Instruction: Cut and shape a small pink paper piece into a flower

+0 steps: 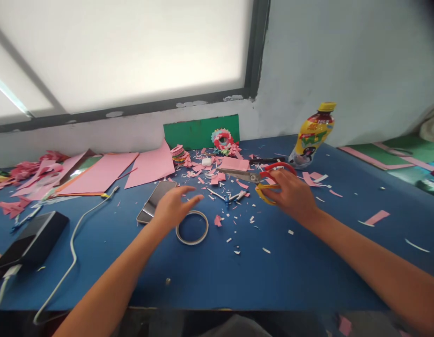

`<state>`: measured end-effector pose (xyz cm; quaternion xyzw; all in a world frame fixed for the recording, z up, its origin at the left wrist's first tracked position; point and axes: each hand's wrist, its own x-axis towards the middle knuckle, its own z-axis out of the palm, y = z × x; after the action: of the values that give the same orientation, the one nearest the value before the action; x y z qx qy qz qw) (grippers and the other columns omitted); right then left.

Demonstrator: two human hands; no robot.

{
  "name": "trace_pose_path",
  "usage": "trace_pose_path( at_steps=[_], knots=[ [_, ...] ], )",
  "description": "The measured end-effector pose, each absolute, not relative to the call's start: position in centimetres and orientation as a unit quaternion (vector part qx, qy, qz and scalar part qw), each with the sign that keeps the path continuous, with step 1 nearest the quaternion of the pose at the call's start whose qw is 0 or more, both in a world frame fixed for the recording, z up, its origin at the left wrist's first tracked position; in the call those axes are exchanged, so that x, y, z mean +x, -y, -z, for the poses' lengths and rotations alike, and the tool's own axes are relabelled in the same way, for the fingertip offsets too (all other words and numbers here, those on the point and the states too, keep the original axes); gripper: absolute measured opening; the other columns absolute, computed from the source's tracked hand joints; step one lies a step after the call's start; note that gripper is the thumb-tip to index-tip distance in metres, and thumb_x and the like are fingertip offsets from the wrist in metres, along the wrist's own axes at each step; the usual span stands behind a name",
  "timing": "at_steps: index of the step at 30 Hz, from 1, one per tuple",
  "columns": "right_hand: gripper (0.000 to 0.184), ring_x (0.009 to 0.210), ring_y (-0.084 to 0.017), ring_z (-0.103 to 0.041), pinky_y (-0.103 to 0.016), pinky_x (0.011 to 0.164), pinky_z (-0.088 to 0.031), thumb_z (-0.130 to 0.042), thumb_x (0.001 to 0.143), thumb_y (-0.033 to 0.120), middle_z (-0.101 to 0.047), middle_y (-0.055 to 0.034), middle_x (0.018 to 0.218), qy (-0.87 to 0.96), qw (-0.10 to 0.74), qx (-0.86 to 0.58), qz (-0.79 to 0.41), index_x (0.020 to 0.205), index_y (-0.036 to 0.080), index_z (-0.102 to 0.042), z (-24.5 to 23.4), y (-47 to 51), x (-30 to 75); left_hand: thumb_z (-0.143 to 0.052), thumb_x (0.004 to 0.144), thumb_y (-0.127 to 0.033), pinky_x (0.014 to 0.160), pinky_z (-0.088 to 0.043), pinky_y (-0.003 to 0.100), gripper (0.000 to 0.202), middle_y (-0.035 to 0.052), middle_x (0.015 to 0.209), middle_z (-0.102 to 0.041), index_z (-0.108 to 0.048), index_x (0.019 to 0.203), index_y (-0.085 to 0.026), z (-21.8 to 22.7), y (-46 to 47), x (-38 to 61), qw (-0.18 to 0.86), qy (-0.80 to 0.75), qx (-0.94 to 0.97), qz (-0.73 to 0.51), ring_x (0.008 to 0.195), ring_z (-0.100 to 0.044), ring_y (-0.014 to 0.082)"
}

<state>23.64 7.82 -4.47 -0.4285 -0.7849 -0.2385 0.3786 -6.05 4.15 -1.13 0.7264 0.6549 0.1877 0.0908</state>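
Note:
My right hand (293, 193) grips a pair of scissors (239, 174) by its red and yellow handles. The blades point left over paper scraps, and they look almost closed. My left hand (172, 206) hovers with its fingers apart, holding nothing. Beneath and beside it are a smartphone (150, 207) and a narrow roll of tape (207, 228). Between my hands lies a blue-and-white tool with spread legs (227, 201), which resembles a drawing compass. Around it are small pink and white paper scraps (217, 221).
A drink bottle (312, 135) with a yellow cap stands behind my right hand. Pink sheets (97, 174) spread across the back left. At left are a black box (36, 238) and a white cable (74, 234). A green board (192, 133) leans against the wall behind a paper ring (231, 139).

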Motion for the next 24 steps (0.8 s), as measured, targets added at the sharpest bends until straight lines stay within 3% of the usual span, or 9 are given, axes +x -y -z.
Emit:
trace_pose_path(
  at_steps=[3,5,8,13,19,24],
  knots=[
    [0.041,0.075,-0.022,-0.062,-0.030,0.058,-0.045,-0.039,0.087,0.052,-0.065,-0.0089,0.082,0.783,0.380,-0.439,0.221,0.096,0.016,-0.056,4.7,-7.9,23.6,-0.060,0.073,-0.046,0.093,-0.040,0.044,0.061,0.0205,0.127,-0.054,-0.049,0.123,-0.013,0.5,-5.7,-9.0,0.052,-0.742,0.656,-0.128,0.120,-0.046,0.0357],
    [0.041,0.076,-0.022,-0.062,-0.030,0.058,-0.046,-0.039,0.087,0.052,-0.065,-0.0095,0.083,0.785,0.380,-0.437,0.219,0.096,0.015,-0.056,4.7,-7.9,23.6,-0.066,0.065,-0.043,0.081,-0.046,0.044,0.070,0.0258,0.116,-0.060,-0.047,0.122,-0.008,0.3,-6.4,-10.6,0.065,-0.787,0.609,-0.075,0.109,-0.055,0.0403],
    [0.041,0.076,-0.022,-0.063,-0.030,0.059,-0.046,-0.039,0.087,0.052,-0.066,-0.0100,0.085,0.789,0.380,-0.433,0.215,0.095,0.015,-0.056,4.7,-7.7,23.4,-0.063,0.063,-0.049,0.073,-0.048,0.044,0.079,0.0261,0.110,-0.063,-0.041,0.127,-0.007,0.3,-7.0,-11.7,0.083,-0.818,0.568,-0.028,0.098,-0.061,0.0408],
    [0.041,0.077,-0.022,-0.063,-0.031,0.061,-0.048,-0.039,0.087,0.052,-0.066,-0.0098,0.084,0.795,0.379,-0.424,0.211,0.096,0.015,-0.056,4.7,-7.6,23.3,-0.053,0.069,-0.052,0.080,-0.044,0.047,0.085,0.0238,0.118,-0.060,-0.025,0.139,-0.014,0.5,-7.2,-11.1,0.075,-0.832,0.550,-0.016,0.104,-0.058,0.0412],
    [0.041,0.076,-0.023,-0.064,-0.032,0.058,-0.048,-0.042,0.086,0.053,-0.066,-0.0105,0.085,0.792,0.382,-0.431,0.202,0.095,0.015,-0.057,4.7,-7.6,23.3,-0.051,0.071,-0.049,0.088,-0.040,0.051,0.082,0.0190,0.126,-0.056,-0.018,0.142,-0.024,1.0,-7.4,-10.7,0.087,-0.828,0.553,-0.036,0.112,-0.052,0.0416],
    [0.041,0.079,-0.023,-0.064,-0.032,0.062,-0.049,-0.042,0.086,0.052,-0.066,-0.0105,0.087,0.791,0.386,-0.438,0.183,0.096,0.016,-0.057,4.8,-7.7,23.3,-0.063,0.060,-0.057,0.083,-0.044,0.049,0.104,0.0261,0.129,-0.050,-0.017,0.142,-0.012,0.6,-7.5,-12.8,0.155,-0.812,0.559,-0.064,0.112,-0.052,0.0433]
  ],
)
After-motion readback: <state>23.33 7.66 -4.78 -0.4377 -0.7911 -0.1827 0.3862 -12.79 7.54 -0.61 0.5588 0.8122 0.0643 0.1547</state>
